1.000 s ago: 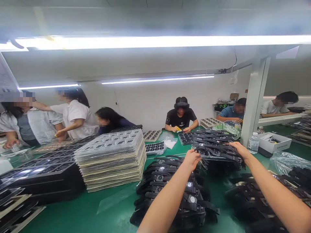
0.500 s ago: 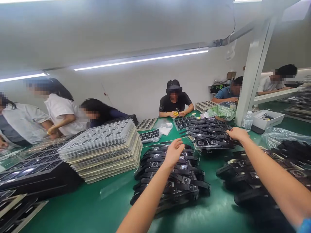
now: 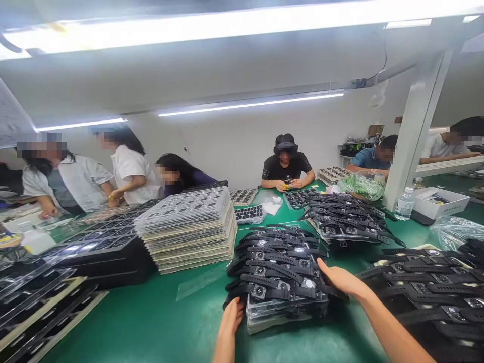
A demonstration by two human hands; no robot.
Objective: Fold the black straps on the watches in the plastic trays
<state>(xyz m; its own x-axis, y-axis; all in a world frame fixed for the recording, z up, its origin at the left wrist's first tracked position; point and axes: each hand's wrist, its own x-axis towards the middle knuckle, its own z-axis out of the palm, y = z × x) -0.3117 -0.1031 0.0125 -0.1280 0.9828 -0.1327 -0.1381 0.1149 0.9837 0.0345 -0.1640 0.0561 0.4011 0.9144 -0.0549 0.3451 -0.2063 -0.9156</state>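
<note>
Steady the watch stack (image 3: 280, 267) evenly between left fingers (image 3: 236, 308) and right fingers (image 3: 325, 269), with how tightly closed impossible to tell.

Before you, near centre: clear tray stack (image 3: 278, 310), flat; black-strapped watches (image 3: 260, 270) in rows on top, several case backs up.

A clear bottle (image 3: 405, 204) stands beside a white box (image 3: 449, 207).
</note>
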